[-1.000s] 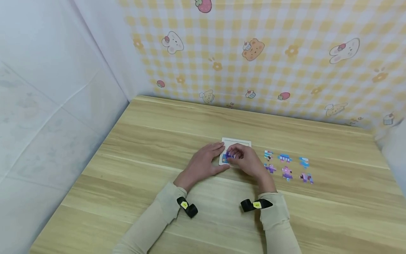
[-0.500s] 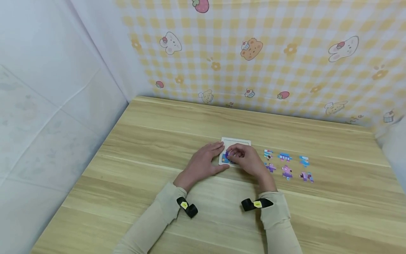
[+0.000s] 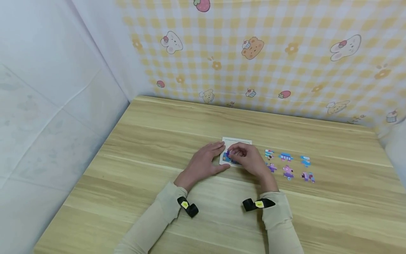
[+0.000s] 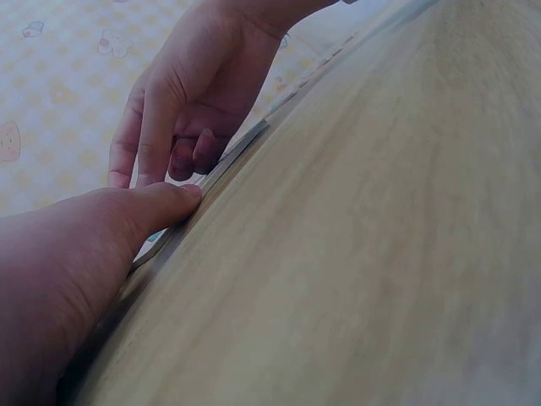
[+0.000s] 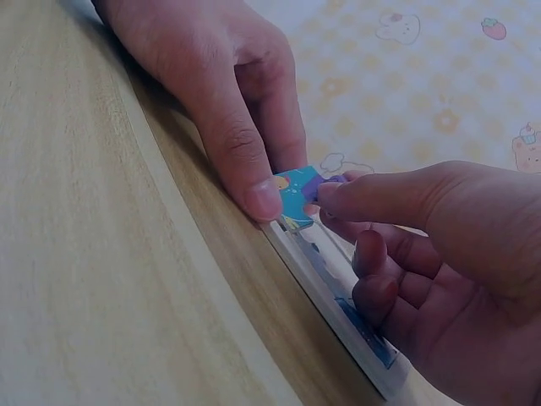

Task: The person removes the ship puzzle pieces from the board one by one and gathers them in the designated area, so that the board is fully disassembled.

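A small white puzzle tray (image 3: 237, 138) lies on the wooden table. My left hand (image 3: 204, 159) rests at its left side, fingers fairly straight on the edge and thumb (image 5: 263, 201) along the near edge. Between thumb and fingertips my right hand (image 3: 248, 158) pinches a purple puzzle piece (image 5: 313, 185) over the tray's left part. Right against it, a turquoise piece (image 5: 292, 204) sits in the tray's near left corner. Farther right in the tray, a dark blue patch (image 5: 363, 330) shows below the right hand. The fingers hide much of the tray.
Several loose puzzle pieces lie in two rows right of the tray, among them a blue one (image 3: 286, 157) and a pink and purple one (image 3: 288, 172). A yellow checked cloth (image 3: 269, 77) hangs behind the table; a white sheet (image 3: 63, 88) hangs at left.
My right hand's fingers have shifted slightly on the purple piece, and less of it shows in the head view. My left hand and the loose pieces stay where they were.
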Motion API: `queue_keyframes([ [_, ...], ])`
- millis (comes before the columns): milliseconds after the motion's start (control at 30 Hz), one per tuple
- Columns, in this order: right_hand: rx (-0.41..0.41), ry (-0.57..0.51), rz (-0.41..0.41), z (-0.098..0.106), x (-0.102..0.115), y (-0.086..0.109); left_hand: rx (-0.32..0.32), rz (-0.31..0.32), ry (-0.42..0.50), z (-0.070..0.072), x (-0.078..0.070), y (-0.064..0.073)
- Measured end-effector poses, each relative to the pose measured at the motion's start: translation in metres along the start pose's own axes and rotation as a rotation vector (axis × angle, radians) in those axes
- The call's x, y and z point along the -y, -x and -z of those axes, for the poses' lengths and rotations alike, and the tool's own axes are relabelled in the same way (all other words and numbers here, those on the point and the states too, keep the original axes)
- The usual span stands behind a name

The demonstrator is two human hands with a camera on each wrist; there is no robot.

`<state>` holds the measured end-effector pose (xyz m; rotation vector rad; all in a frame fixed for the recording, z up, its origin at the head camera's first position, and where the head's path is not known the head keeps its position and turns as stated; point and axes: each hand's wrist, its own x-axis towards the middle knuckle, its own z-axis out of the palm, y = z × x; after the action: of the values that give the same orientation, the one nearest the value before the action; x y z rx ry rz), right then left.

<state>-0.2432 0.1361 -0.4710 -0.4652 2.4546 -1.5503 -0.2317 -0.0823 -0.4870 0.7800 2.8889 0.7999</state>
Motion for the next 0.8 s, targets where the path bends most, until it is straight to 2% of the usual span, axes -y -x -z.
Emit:
queue_keyframes([
  [300,-0.036,0.019,-0.007,0.005,0.01,0.002,0.012,-0.003,-0.009,0.002,-0.002,-0.002],
  [500,-0.081,0.013,-0.039,0.012,0.015,0.006,0.026,0.013,-0.006,0.004,-0.002,-0.001],
  [667,-0.096,0.01,-0.069,0.017,0.018,0.016,0.017,0.018,0.021,0.002,-0.001,0.002],
  [800,-0.112,0.049,-0.073,0.024,0.019,0.028,0.003,0.016,0.022,0.002,-0.001,0.004],
])
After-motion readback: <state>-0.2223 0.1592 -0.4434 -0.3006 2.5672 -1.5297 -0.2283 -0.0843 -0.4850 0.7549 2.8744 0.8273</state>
